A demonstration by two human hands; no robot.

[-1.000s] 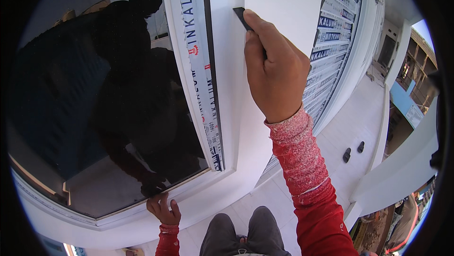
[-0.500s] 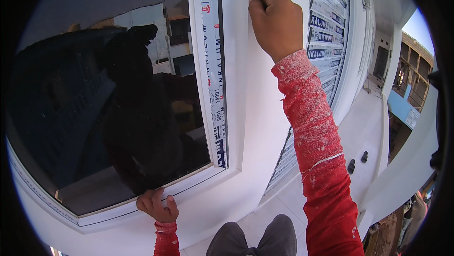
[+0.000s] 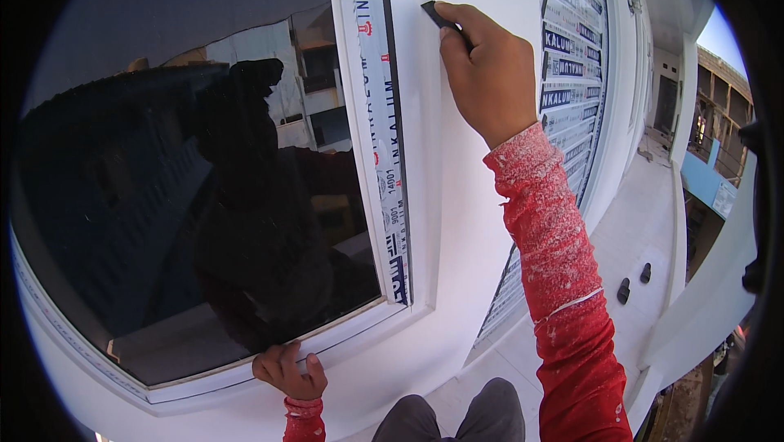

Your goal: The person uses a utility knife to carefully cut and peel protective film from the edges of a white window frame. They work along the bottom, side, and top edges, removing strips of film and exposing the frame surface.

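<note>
Pinched between the thumb and fingers of my right hand (image 3: pixel 490 75) is a small flat black piece (image 3: pixel 443 21). Its tip meets the inner corner of the white wall recess (image 3: pixel 433 197), right of the window. Whether it is a scraper or a sanding pad I cannot tell. White dust coats my red right sleeve. At the lower left, my left hand (image 3: pixel 291 371) rests on the window's bottom frame (image 3: pixel 220 378), fingers bent over it and thumb apart, holding nothing. The dark window pane (image 3: pixel 163 197) reflects my outline. Printed protective film (image 3: pixel 384 140) covers its right frame.
A slatted shutter (image 3: pixel 567 75) with printed film stands around the wall's corner to the right. Beyond it runs a pale tiled walkway (image 3: pixel 629 222), with a pair of dark sandals (image 3: pixel 624 290) lying on it. A low white parapet (image 3: pixel 694 279) borders the walkway.
The view has shifted, so everything appears lower and further right. My right hand with the black piece has slid slightly down along the recess. My left hand stays on the frame.
</note>
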